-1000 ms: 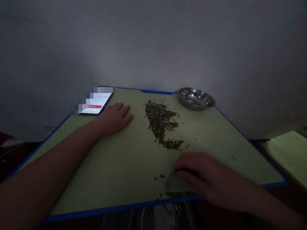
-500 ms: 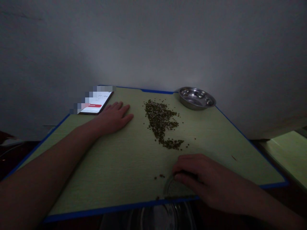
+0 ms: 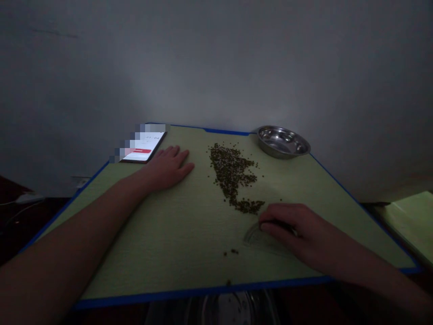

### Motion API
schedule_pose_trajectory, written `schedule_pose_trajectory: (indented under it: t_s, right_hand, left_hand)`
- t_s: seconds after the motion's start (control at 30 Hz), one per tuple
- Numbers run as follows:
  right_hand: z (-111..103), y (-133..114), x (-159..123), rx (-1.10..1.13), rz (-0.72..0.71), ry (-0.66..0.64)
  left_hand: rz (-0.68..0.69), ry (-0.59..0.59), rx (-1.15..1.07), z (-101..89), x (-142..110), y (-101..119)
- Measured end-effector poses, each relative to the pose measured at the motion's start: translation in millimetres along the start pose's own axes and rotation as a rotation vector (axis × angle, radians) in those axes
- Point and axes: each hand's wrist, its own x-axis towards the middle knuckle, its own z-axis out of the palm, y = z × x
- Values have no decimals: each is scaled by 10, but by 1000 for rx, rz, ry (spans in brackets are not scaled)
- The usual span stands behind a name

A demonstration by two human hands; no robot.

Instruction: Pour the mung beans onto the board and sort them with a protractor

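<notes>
Many seeds [image 3: 225, 167] lie spread on the desk [image 3: 162, 243], few near its front edge, the left hand [image 3: 169, 169] flat and open, the right hand [image 3: 302, 230] gripping a clear disc [image 3: 251, 235].

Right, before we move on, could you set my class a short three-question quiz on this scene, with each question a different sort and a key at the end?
1. Which object lies nearest the left hand?
A) a phone
B) a spoon
C) a mug

2. True or false: the dark grains lie on the green tabletop, outside the metal bowl.

3. Fill the gap (two words): the clear piece with a curved edge is held in the person's ____ ____.

Key: 1 A; 2 true; 3 right hand
</notes>
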Motion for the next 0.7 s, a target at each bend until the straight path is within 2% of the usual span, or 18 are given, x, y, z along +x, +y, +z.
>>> schedule_pose_trajectory:
  t_s: [0.13, 0.37, 0.7]
  right_hand:
    - [46, 14, 119, -19, 4, -26]
    - [117, -155, 273, -66, -60, -44]
    - [166, -237, 352, -67, -154, -73]
  left_hand:
    - [9, 8, 17, 6, -8, -5]
    - [-18, -23, 7, -9, -13, 3]
    - [-14, -26, 21, -37, -35, 27]
